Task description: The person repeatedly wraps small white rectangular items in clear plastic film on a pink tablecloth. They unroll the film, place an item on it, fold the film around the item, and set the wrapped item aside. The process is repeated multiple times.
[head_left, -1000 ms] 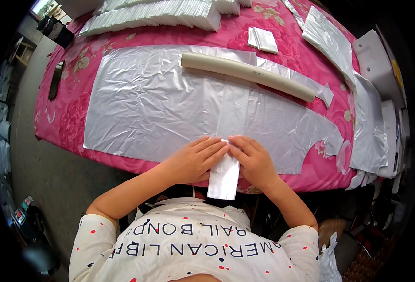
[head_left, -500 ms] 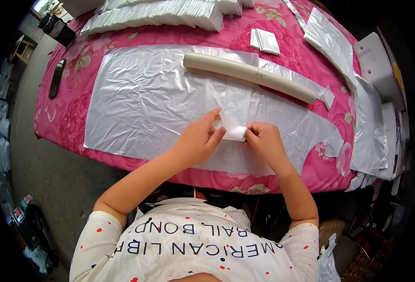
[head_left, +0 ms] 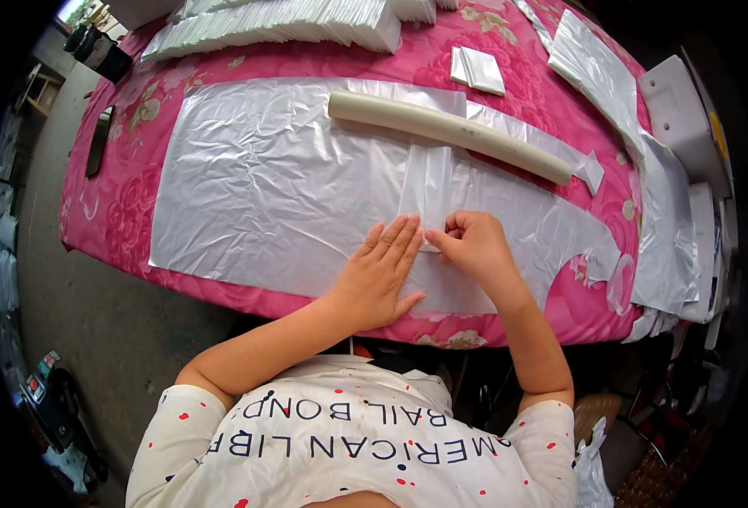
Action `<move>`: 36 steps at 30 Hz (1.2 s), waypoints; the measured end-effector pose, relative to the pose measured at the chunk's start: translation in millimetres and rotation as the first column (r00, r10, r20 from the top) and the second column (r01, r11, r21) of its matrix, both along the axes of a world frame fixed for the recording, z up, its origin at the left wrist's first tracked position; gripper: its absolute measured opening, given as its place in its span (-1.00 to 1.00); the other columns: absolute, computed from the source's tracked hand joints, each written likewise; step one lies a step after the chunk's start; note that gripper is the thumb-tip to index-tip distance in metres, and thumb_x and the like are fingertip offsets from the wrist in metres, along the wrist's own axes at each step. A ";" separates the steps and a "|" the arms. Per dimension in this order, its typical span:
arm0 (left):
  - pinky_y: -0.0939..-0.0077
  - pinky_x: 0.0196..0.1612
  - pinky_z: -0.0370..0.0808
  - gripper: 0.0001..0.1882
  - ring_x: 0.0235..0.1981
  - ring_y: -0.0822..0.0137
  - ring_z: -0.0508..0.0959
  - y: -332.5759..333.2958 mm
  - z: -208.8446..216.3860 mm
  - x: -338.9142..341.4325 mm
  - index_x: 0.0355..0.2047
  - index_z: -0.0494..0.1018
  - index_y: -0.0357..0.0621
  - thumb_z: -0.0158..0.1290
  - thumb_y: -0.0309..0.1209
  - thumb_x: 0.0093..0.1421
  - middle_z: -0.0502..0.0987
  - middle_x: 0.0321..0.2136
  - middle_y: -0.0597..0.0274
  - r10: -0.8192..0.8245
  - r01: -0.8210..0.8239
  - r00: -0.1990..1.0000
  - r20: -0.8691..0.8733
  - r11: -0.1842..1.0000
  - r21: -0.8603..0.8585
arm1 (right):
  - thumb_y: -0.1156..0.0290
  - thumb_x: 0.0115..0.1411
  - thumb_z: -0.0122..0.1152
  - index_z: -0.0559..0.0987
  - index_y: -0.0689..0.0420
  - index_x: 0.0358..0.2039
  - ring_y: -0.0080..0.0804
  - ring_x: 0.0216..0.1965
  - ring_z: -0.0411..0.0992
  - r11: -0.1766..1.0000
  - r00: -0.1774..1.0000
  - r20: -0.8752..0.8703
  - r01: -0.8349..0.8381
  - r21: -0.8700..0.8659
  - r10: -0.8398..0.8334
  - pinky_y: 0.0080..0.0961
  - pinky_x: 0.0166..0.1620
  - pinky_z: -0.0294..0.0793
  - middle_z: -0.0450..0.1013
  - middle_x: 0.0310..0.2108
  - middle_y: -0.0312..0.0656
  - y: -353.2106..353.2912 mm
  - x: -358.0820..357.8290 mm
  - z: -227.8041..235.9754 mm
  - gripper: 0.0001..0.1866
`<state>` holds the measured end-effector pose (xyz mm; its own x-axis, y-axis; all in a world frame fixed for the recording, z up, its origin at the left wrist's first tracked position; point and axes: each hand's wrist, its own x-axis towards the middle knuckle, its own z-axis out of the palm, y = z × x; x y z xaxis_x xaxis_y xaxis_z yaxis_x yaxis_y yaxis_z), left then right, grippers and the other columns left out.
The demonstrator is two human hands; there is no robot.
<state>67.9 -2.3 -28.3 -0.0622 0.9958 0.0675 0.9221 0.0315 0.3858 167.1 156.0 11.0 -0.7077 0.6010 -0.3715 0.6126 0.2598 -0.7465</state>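
Observation:
A large white plastic bag (head_left: 247, 186) lies spread flat before me, with a folded strip of thin plastic film (head_left: 429, 182) on it. My left hand (head_left: 380, 271) rests flat on the bag, fingers stretched toward the strip's near end and thumb out to the side. Just right of it, my right hand (head_left: 475, 250) is closed, thumb and forefinger pinching the near end of the strip. That end is mostly hidden between my hands. Beyond them a long beige tube (head_left: 450, 135) lies across the bag, slanting toward the right.
A small folded plastic packet (head_left: 477, 70) sits past the tube. Long stacks of folded white plastic (head_left: 281, 32) line the far edge. At left lie a phone (head_left: 100, 141) and a black cup-shaped container (head_left: 99, 52). A white foam box (head_left: 683, 106) stands right of the pink flowered tablecloth (head_left: 137, 207).
My left hand has gone from curled fingers at the strip to lying flat beside it. The strip's raised, folded end is now down on the bag under my fingers.

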 end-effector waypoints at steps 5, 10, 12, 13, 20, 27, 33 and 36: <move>0.19 0.29 -0.18 -0.17 0.30 0.07 -0.08 -0.4 -1.2 2.5 0.19 0.02 -0.40 -0.05 -0.01 0.08 -0.04 0.25 -0.11 0.024 -0.024 1.000 -0.002 1.000 0.013 | 0.37 -0.16 0.38 0.50 0.21 -0.25 -0.32 -0.30 0.46 0.927 0.999 -0.035 0.002 0.376 0.012 -0.49 -0.26 0.42 0.48 -0.32 -0.10 -18.0 15.7 -2.6 -0.58; 0.17 0.26 -0.05 -0.24 0.26 0.06 0.05 2.9 -3.6 -3.7 0.14 0.13 -0.37 0.00 -0.07 0.06 0.09 0.20 -0.10 0.003 0.000 0.999 -0.050 0.997 0.072 | 0.34 -0.13 0.34 0.44 0.17 -0.05 -0.17 0.03 0.29 0.426 0.900 0.025 -0.230 0.875 0.434 -0.29 0.13 0.20 0.35 0.00 -0.10 -7.3 14.5 -1.2 -0.43; 0.19 0.19 0.11 -0.38 0.17 0.09 0.20 6.4 -7.0 -7.2 0.05 0.26 -0.36 0.01 -0.19 0.05 0.24 0.11 -0.06 -0.001 0.021 0.992 -0.124 0.987 0.161 | 0.35 -0.08 0.28 0.43 0.17 -0.03 -0.15 0.09 0.25 0.370 0.802 0.114 -0.391 0.843 0.587 -0.24 0.20 0.11 0.34 0.02 -0.12 2.9 13.6 -6.6 -0.46; 0.20 0.15 0.19 -0.45 0.13 0.10 0.27 8.6 -7.9 -9.8 0.00 0.32 -0.35 0.01 -0.25 0.05 0.31 0.07 -0.04 0.002 0.031 0.987 -0.160 0.979 0.204 | 0.35 -0.07 0.27 0.43 0.18 -0.03 -0.17 0.09 0.25 0.428 0.800 0.080 -0.399 0.811 0.594 -0.25 0.19 0.13 0.33 0.03 -0.12 6.3 13.4 -8.1 -0.47; 0.39 -0.06 0.41 -0.70 -0.11 0.20 0.47 13.7 5.6 -33.8 -0.27 0.45 -0.35 -0.03 -0.49 -0.05 0.48 -0.17 0.06 -0.166 0.214 0.970 -0.177 0.931 0.297 | 0.50 -0.06 0.13 0.47 0.20 -0.10 -0.17 0.02 0.32 0.672 0.802 -0.136 -0.379 0.636 0.581 -0.33 0.06 0.31 0.39 -0.02 -0.11 21.5 10.0 -5.8 -0.58; 0.38 -0.22 0.48 -0.86 -0.26 0.25 0.54 18.2 7.3 -33.1 -0.44 0.43 -0.20 0.06 -0.52 -0.08 0.53 -0.26 0.15 -0.071 0.073 0.997 -0.017 0.975 0.208 | 0.67 -0.09 0.01 0.52 0.23 -0.21 -0.15 -0.11 0.40 0.671 0.794 -0.212 -0.300 0.678 0.570 -0.34 -0.06 0.39 0.45 -0.13 -0.11 24.1 3.0 -11.7 -0.65; 0.39 -0.21 0.51 -0.82 -0.24 0.24 0.55 -18.5 28.3 -28.1 -0.45 0.41 -0.16 0.15 -0.50 -0.11 0.54 -0.23 0.17 -0.307 0.233 0.928 0.212 0.920 0.314 | 0.60 -0.16 0.12 0.54 0.21 -0.30 -0.24 -0.22 0.42 0.614 0.699 -0.263 -0.311 0.726 0.665 -0.41 -0.15 0.43 0.47 -0.27 -0.17 -12.3 25.7 -20.3 -0.69; 0.35 -0.03 0.43 -0.66 -0.10 0.23 0.50 -34.8 24.1 -32.9 -0.26 0.43 -0.21 0.16 -0.38 -0.09 0.48 -0.10 0.14 -0.386 0.329 0.911 0.147 0.893 0.305 | 0.53 -0.13 0.11 0.54 0.19 -0.30 -0.26 -0.23 0.41 0.608 0.690 -0.262 -0.318 0.728 0.674 -0.41 -0.15 0.43 0.46 -0.25 -0.20 -32.6 35.9 -24.6 -0.71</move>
<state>35.1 -37.0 -4.3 0.2543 0.8982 0.3584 0.7538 -0.4163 0.5084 203.0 123.4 -13.5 -0.9209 0.0439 0.3873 -0.1449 0.8839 -0.4446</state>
